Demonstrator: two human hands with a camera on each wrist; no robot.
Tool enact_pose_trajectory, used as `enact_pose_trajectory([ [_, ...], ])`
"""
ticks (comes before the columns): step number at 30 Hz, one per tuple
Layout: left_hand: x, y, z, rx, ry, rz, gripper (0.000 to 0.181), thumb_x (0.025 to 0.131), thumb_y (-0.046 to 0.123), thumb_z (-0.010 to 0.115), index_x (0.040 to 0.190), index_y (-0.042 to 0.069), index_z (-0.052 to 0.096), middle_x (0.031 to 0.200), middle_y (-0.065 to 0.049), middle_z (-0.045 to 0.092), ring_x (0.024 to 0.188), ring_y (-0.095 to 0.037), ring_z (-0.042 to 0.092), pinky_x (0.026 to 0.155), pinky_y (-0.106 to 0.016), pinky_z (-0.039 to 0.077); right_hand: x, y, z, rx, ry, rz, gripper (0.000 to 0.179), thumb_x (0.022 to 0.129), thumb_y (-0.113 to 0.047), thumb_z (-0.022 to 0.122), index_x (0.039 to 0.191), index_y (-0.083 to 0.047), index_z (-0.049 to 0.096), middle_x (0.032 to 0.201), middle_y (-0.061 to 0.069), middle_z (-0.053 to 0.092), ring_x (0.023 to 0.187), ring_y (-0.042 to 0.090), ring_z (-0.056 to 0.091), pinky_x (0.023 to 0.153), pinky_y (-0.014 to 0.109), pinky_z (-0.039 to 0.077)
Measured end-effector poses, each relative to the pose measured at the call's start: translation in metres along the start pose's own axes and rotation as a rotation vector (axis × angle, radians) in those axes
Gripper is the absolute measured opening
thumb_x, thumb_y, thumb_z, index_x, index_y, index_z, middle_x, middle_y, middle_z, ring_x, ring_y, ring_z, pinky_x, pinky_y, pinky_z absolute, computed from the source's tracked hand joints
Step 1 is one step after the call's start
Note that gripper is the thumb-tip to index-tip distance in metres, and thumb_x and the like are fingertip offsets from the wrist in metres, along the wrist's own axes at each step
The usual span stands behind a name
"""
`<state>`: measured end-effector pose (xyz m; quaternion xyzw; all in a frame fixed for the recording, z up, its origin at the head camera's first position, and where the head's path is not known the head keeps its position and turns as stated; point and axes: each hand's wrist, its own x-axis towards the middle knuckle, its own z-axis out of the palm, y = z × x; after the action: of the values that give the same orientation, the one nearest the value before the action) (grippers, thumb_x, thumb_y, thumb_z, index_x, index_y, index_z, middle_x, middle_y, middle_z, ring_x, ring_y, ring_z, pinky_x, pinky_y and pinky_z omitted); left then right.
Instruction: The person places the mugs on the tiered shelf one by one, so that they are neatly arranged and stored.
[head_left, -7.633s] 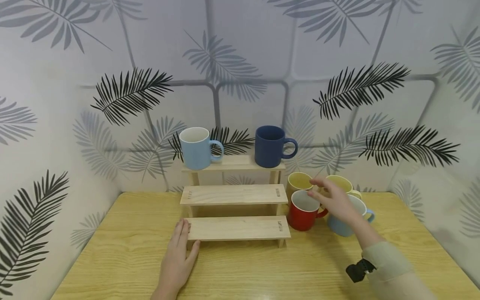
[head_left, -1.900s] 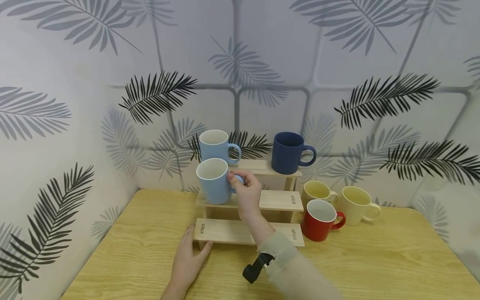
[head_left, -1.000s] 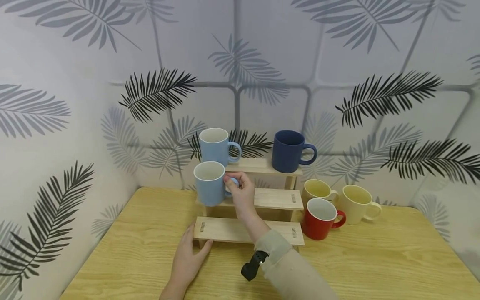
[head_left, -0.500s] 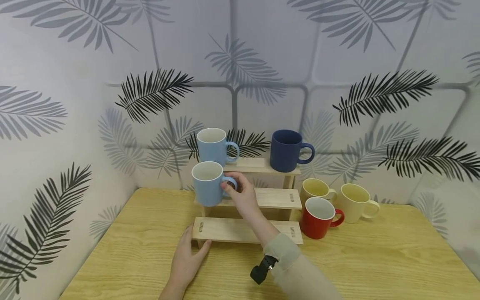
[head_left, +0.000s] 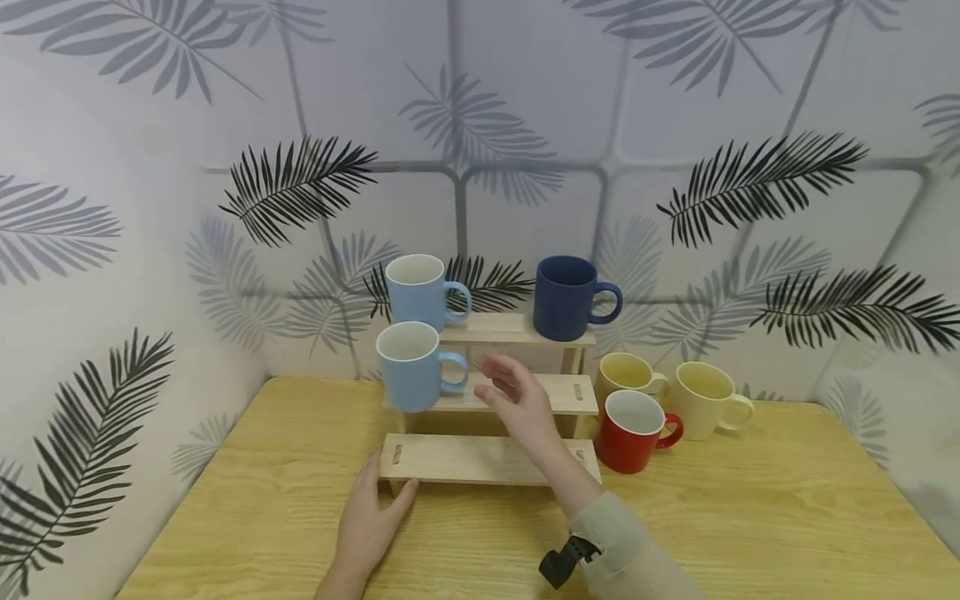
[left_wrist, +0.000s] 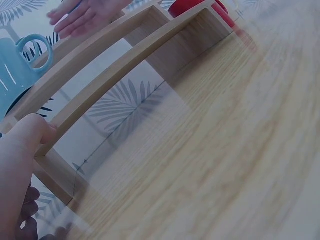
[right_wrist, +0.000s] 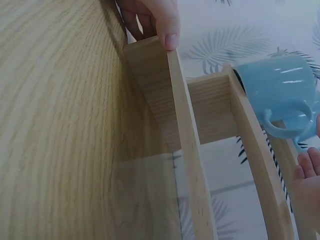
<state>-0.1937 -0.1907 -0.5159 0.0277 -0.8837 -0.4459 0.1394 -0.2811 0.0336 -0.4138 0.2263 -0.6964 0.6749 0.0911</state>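
Note:
A three-tier wooden stand (head_left: 480, 460) stands on the table. My left hand (head_left: 366, 521) grips its lowest tier at the left end, thumb on the front edge and fingers round the side; the left wrist view shows the thumb (left_wrist: 37, 131) against the board. A light blue mug (head_left: 408, 371) sits upright at the left of the middle tier, handle to the right. My right hand (head_left: 525, 410) hovers just right of that handle, fingers loosely bent and holding nothing. Behind, on the top tier, are another light blue mug (head_left: 414, 292) at left and a navy mug (head_left: 564, 300) at right.
Right of the stand, a red mug (head_left: 627, 437) stands close to its side. Two yellow mugs, one near the stand (head_left: 611, 379) and a paler one (head_left: 697, 408), stand behind it. A leaf-patterned wall backs the wooden table (head_left: 750, 517).
The light blue mug from the table's right side now stands on the middle tier. My right hand has released its handle and drawn back to the right. My left hand keeps its place.

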Motion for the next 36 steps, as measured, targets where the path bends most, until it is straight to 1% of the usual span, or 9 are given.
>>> enact_pose_trajectory([
  [5,0.000,0.001,-0.001,0.005,-0.001,0.000,0.085,0.089,0.053,0.061,0.147,0.000,0.030,0.149,-0.022,0.031,0.137,-0.040,0.028,0.110,-0.056,0.025,-0.016,0.000,-0.022,-0.029,0.032,-0.046,0.046,0.085,-0.008,0.072,0.127,-0.001,0.056,0.122,0.019,0.058,0.117,0.028,0.054,0.103,0.034,0.041],
  [11,0.001,0.002,0.000,-0.004,0.000,0.004,0.083,0.089,0.051,0.062,0.148,0.002,0.030,0.149,-0.022,0.032,0.137,-0.040,0.029,0.110,-0.055,0.024,-0.031,0.001,-0.055,-0.127,0.099,-0.031,0.041,0.085,-0.006,0.072,0.124,-0.001,0.059,0.117,0.018,0.061,0.114,0.029,0.057,0.097,0.031,0.046],
  [14,0.001,0.001,0.000,-0.004,-0.003,-0.003,0.084,0.089,0.053,0.061,0.148,0.002,0.030,0.150,-0.021,0.031,0.137,-0.039,0.028,0.111,-0.055,0.024,-0.039,-0.004,-0.072,-0.190,0.118,-0.067,0.040,0.085,-0.001,0.070,0.123,0.003,0.058,0.116,0.022,0.061,0.112,0.034,0.058,0.097,0.032,0.047],
  [20,0.000,0.001,0.000,-0.005,-0.015,-0.025,0.086,0.088,0.056,0.060,0.148,0.002,0.029,0.150,-0.020,0.031,0.138,-0.038,0.027,0.111,-0.054,0.023,-0.057,-0.027,-0.099,-0.394,0.231,-0.226,0.036,0.078,0.013,0.071,0.112,0.013,0.061,0.105,0.026,0.064,0.096,0.027,0.062,0.086,0.021,0.051],
  [23,0.000,0.000,0.000,-0.010,-0.016,-0.029,0.088,0.087,0.058,0.059,0.148,0.003,0.029,0.150,-0.020,0.031,0.138,-0.038,0.027,0.111,-0.054,0.023,-0.058,-0.014,-0.119,-0.532,0.257,-0.315,0.038,0.074,0.011,0.075,0.111,0.008,0.064,0.105,0.020,0.065,0.095,0.022,0.060,0.087,0.014,0.047],
  [26,0.000,-0.001,0.001,-0.014,-0.006,-0.016,0.088,0.087,0.058,0.060,0.148,0.001,0.029,0.149,-0.021,0.032,0.137,-0.039,0.028,0.111,-0.054,0.024,-0.058,0.005,-0.141,-0.679,0.226,-0.365,0.042,0.074,0.007,0.076,0.114,0.004,0.064,0.108,0.016,0.065,0.099,0.028,0.058,0.083,0.013,0.045],
  [28,0.000,-0.002,0.001,-0.018,-0.002,-0.011,0.087,0.088,0.056,0.060,0.148,0.001,0.030,0.149,-0.021,0.032,0.137,-0.039,0.028,0.111,-0.054,0.024,-0.058,0.012,-0.154,-0.738,0.185,-0.350,0.043,0.076,0.005,0.075,0.117,0.004,0.062,0.111,0.017,0.063,0.103,0.031,0.055,0.085,0.019,0.043],
  [30,0.000,-0.002,0.001,-0.018,-0.001,-0.010,0.086,0.088,0.055,0.061,0.147,0.001,0.030,0.149,-0.022,0.032,0.137,-0.039,0.028,0.111,-0.054,0.024,-0.060,0.015,-0.165,-0.751,0.164,-0.322,0.042,0.079,0.006,0.073,0.118,0.005,0.060,0.112,0.019,0.061,0.103,0.034,0.054,0.079,0.022,0.044],
  [36,0.000,0.000,0.001,-0.009,-0.010,-0.011,0.085,0.089,0.053,0.061,0.147,0.000,0.030,0.149,-0.023,0.031,0.137,-0.040,0.027,0.111,-0.054,0.023,-0.066,0.019,-0.191,-0.636,0.218,-0.195,0.030,0.090,0.005,0.060,0.121,0.008,0.058,0.115,0.024,0.058,0.103,0.028,0.052,0.083,0.006,0.038],
])
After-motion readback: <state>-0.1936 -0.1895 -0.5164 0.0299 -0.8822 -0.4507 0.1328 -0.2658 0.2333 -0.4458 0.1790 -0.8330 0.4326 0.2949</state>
